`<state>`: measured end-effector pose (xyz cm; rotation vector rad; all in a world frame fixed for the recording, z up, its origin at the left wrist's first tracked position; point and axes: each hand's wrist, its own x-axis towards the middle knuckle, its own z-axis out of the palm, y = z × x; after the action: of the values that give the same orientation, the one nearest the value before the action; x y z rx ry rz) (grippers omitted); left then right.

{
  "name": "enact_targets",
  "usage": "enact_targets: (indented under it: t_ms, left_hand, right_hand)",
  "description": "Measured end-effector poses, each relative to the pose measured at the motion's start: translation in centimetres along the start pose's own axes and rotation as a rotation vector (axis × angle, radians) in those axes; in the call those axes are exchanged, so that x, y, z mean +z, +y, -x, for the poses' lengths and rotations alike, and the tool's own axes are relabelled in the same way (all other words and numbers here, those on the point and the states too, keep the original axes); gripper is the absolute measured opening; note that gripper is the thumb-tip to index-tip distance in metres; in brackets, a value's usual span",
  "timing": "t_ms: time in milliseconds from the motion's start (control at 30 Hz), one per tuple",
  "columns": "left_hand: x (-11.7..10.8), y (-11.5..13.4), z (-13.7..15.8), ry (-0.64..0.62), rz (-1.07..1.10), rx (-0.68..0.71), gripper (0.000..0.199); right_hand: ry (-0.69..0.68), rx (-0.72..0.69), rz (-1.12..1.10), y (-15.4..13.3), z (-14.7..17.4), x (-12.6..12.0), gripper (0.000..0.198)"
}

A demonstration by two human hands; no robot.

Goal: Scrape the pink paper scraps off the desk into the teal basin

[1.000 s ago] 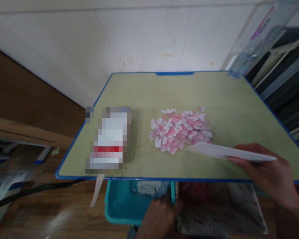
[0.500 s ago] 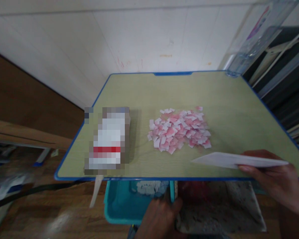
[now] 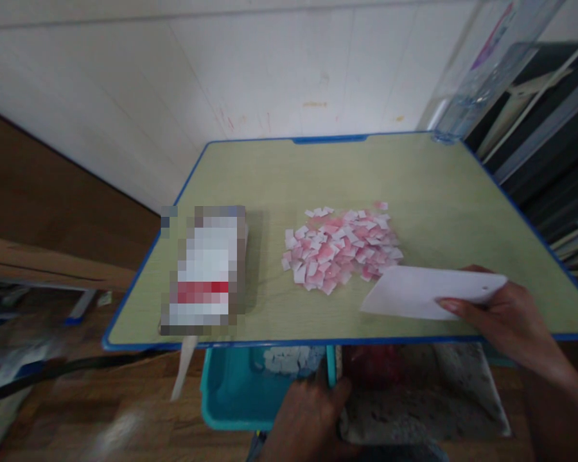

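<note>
My right hand [image 3: 505,314] holds a flat white card [image 3: 428,292] with a small hole near its right end, the thumb on top. The card is tilted with its broad face towards me, its slanted left end close to the near right side of a pile of small pink and white paper pieces [image 3: 341,247]. Below the table's front edge, my left hand [image 3: 313,407] is closed around the right rim of a teal basin [image 3: 236,414]. Its fingers are partly in shadow. White pieces [image 3: 293,359] lie inside the basin.
The pale table [image 3: 270,173] has a blue edge and stands against a white wall. A blurred-out box-like object [image 3: 205,269] lies at left, a pale strip [image 3: 185,366] hanging below it. A clear plastic bottle [image 3: 462,96] is at the back right corner. A stained surface [image 3: 428,398] lies below.
My right hand has moved left and slightly away from me, turning the white card from nearly edge-on to show its face. My left hand stays on the basin rim.
</note>
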<state>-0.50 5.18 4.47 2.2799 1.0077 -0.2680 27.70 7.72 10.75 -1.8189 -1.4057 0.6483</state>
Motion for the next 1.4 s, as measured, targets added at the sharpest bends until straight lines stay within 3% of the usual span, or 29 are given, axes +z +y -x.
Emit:
enact_targets:
  t_ms: [400, 800, 1200, 1267, 1400]
  left_hand:
    - [0.3, -0.2, 0.1, 0.027, 0.017, 0.014, 0.06]
    - [0.0, -0.1, 0.0, -0.007, -0.013, 0.019, 0.057]
    - [0.0, 0.0, 0.0, -0.02, -0.033, -0.01, 0.06]
    - [0.0, -0.1, 0.0, -0.012, -0.02, -0.006, 0.063]
    - [0.2, -0.2, 0.0, 0.007, -0.018, -0.015, 0.061]
  right_hand:
    - [-0.105, -0.002, -0.065, 0.4, 1.0, -0.5, 0.019]
    - [-0.083, -0.154, -0.079, 0.6, 3.2, -1.8, 0.004]
    - [-0.105, -0.368, 0.068, 0.0, 3.6, -2.2, 0.008]
    - [-0.021, -0.35, 0.112, 0.5, 3.9, -2.4, 0.007]
    - [0.313, -0.253, 0.194, 1.6, 3.9, -3.0, 0.008]
